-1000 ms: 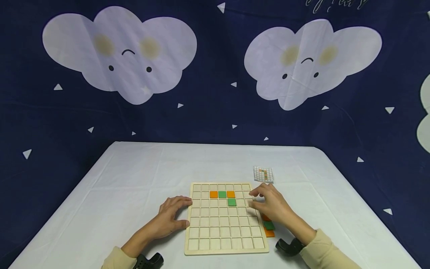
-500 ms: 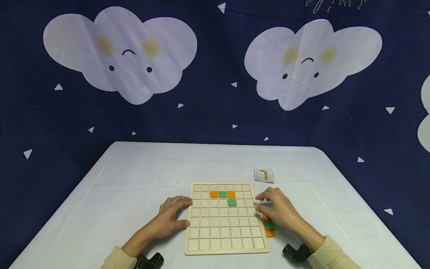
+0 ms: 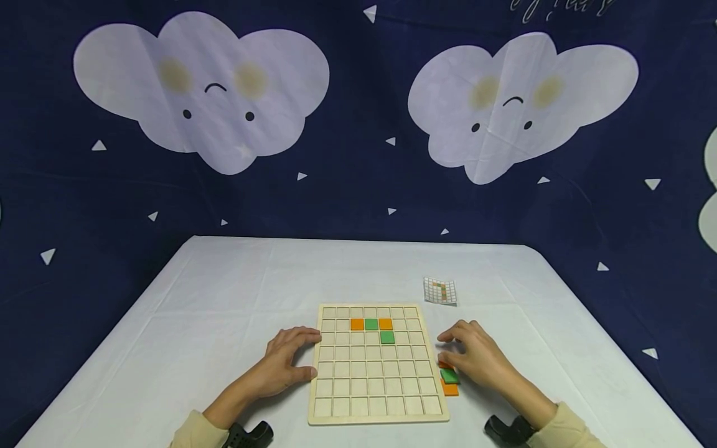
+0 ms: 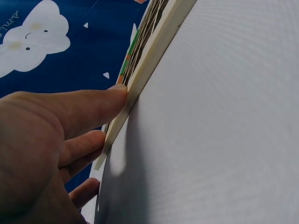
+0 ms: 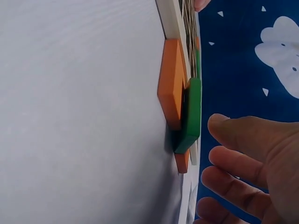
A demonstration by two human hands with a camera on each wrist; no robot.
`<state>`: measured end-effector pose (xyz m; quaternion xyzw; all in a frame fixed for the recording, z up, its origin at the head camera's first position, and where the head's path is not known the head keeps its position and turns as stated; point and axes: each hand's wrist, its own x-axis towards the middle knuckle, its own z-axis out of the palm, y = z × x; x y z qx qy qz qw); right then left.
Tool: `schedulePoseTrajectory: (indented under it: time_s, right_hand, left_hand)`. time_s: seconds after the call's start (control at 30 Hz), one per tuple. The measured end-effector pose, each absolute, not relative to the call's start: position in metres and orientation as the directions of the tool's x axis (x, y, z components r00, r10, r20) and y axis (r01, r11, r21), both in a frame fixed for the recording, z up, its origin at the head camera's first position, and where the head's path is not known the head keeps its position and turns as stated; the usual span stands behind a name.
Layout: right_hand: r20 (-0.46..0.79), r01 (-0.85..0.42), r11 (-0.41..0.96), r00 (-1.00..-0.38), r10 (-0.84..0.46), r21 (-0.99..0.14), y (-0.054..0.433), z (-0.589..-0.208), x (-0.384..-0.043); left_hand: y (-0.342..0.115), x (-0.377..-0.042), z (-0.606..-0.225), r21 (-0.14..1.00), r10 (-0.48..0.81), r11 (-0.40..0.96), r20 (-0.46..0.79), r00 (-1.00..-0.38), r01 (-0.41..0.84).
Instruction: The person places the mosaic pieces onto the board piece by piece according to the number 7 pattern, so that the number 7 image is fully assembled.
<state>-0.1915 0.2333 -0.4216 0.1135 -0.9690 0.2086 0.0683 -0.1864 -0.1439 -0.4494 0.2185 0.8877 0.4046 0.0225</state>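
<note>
A pale wooden grid board [image 3: 358, 370] lies on the white table. Set in its upper cells are an orange tile [image 3: 357, 324], a green tile [image 3: 371, 324], a second orange tile [image 3: 385, 323] and, below that one, another green tile [image 3: 387, 337]. My left hand [image 3: 280, 364] touches the board's left edge with thumb and fingertips, fingers fairly straight. Off the right edge, my right hand [image 3: 476, 354] hovers with loosely bent fingers and nothing between them. Under it lie loose tiles: a green one [image 5: 191, 116] resting across orange ones, the nearer orange tile [image 5: 172, 84] showing most.
Beyond the board's upper right corner lies a small pattern card [image 3: 440, 291] printed with a coloured grid. Black wrist cameras [image 3: 506, 430] sit under both forearms. A dark blue cloth [image 3: 358, 205] with clouds hangs behind the table.
My right hand has moved right and toward me, from over the board's right edge to above the loose tiles. The left hand and the tiles on the board stay put.
</note>
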Motion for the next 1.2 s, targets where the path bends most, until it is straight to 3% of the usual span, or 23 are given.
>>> schedulePoseTrajectory:
  time_s: [0.47,1.2]
  right_hand:
    - [0.22,-0.3,0.886,-0.947,-0.233,-0.354,0.244,-0.427,-0.183]
    - [0.158,-0.234,0.898,-0.97,-0.187,-0.373,0.245,-0.431,-0.192]
  left_hand:
    - [-0.144,-0.186,-0.45,0.726,0.41,0.575,0.144,-0.901,0.378]
    - [-0.145,-0.186,-0.45,0.727,0.413,0.568,0.153,-0.898,0.385]
